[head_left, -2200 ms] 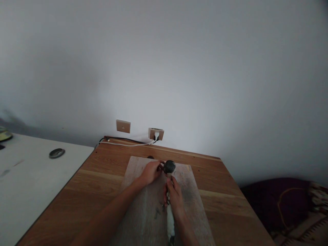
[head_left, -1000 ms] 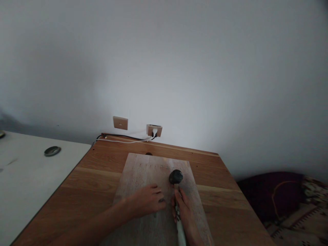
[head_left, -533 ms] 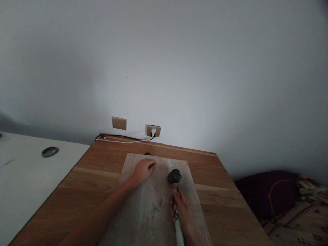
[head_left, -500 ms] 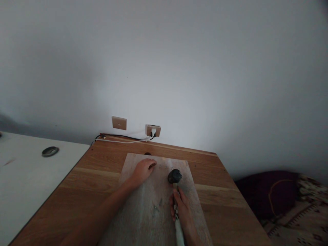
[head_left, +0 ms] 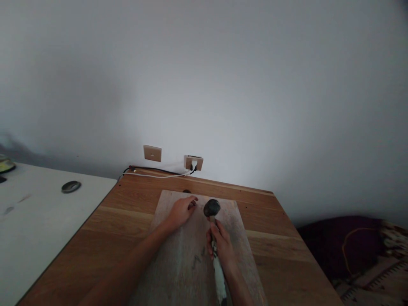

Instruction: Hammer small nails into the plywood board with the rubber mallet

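Note:
My right hand (head_left: 219, 242) is wrapped round the handle of a rubber mallet (head_left: 212, 208), whose dark round head is raised over a worn wooden board (head_left: 178, 272). The handle is pale, with patches of chipped paint, and runs back toward me. My left hand (head_left: 182, 211) rests near the far end of the board, left of the mallet head, thumb and fingers curled together. Whatever sits between those fingertips is too small or hidden to make out. Some small grey metal pieces (head_left: 196, 259) lie on the board between my forearms.
The board lies on a brown wooden table (head_left: 111, 225). Behind it, cables (head_left: 159, 176) run along the wall to a socket (head_left: 194, 163). A roll of grey tape (head_left: 71, 186) is on the white table (head_left: 35, 229) at left. Dark purple fabric (head_left: 350, 242) is at right.
The mallet head has moved left and away from me, closer to my left hand. My left hand stays in much the same place on the board. The view has shifted slightly left.

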Action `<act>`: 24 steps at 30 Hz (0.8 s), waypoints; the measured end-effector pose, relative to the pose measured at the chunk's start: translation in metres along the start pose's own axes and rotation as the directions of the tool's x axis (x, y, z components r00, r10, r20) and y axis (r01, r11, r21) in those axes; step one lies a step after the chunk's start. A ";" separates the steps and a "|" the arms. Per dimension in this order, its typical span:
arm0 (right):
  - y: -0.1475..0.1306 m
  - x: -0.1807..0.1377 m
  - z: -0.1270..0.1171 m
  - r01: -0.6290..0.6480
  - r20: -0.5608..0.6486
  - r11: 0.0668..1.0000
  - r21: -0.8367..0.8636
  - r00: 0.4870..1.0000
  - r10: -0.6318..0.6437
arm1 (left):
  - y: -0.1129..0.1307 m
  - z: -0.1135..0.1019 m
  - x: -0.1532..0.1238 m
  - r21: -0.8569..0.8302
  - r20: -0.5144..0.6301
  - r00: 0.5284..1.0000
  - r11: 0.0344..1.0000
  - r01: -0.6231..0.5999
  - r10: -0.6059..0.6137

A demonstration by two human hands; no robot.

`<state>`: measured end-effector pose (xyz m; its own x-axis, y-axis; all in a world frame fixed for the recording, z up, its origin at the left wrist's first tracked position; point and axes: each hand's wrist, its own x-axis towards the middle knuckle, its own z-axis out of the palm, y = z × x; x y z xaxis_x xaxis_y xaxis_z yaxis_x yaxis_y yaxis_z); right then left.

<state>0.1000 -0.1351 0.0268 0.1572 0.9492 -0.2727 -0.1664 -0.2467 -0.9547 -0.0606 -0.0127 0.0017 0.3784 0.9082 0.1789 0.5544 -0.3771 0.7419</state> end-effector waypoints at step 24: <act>0.002 -0.009 -0.020 -0.099 -0.040 0.994 -0.036 0.994 0.098 | 0.022 -0.017 -0.034 0.209 0.233 0.877 0.859 -0.467 0.420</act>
<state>0.1173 -0.1476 0.0247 0.1791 0.9119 -0.3694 -0.1459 -0.3467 -0.9266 -0.0742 -0.0487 0.0227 0.7372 0.5960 0.3182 0.4547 -0.7860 0.4188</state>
